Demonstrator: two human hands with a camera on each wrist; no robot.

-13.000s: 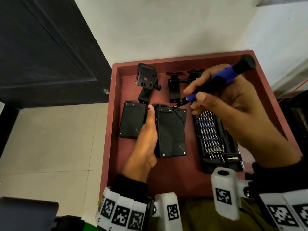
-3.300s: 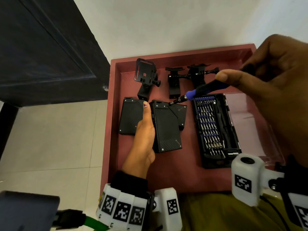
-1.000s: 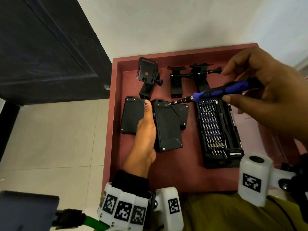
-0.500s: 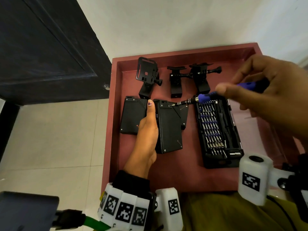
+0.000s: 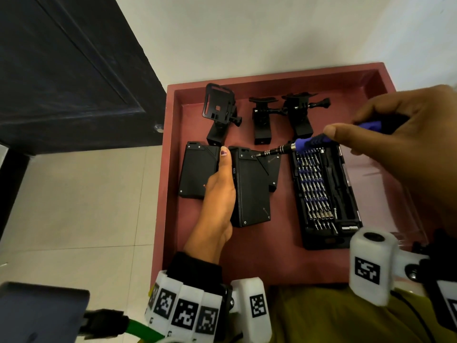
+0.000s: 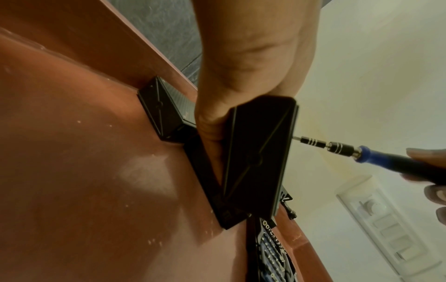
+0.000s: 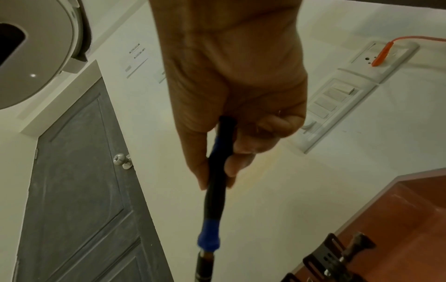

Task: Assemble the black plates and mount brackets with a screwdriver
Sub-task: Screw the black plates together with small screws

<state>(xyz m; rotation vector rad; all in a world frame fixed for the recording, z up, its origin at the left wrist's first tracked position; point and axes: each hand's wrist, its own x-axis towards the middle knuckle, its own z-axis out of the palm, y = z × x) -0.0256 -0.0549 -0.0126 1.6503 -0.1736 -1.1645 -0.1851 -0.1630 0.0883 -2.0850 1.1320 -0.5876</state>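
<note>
- My left hand [image 5: 218,194] gripped one black plate [image 5: 251,189] by its left edge, thumb straight along the side and fingers curled under it; the left wrist view showed the plate tipped up off the tray [image 5: 247,263], its far end lifted.
- My right hand [image 5: 405,149] pinched one screwdriver [image 5: 304,144], thumb and fingers closed round the blue and black handle.
- The screwdriver tip sat on the held plate near its upper right corner, just beside a small screw head; from the left wrist view the bit touched the plate's edge.
- I counted three plates in all: the held one, a second plate [image 5: 197,170] lying flat to the left of my thumb, and a third plate [image 5: 273,169] partly under the held one on its right side.
- I counted three mount brackets along the far side of the tray: a frame bracket [image 5: 218,107] at left, a middle bracket [image 5: 262,120], and a right bracket [image 5: 300,115]. The middle and right ones were close together; whether they touched, I could not tell.
- One open bit case [image 5: 324,194] lay to the right of the plates, with rows of bits; too many and too small to count.
- All of it sat in one red tray, against a white wall [image 5: 247,33].
- One dark door [image 5: 61,70] stood at left, over a tiled floor [image 5: 74,206].
- The right wrist view showed one switch panel [image 7: 337,99] and one orange plug [image 7: 383,55] on the wall.
</note>
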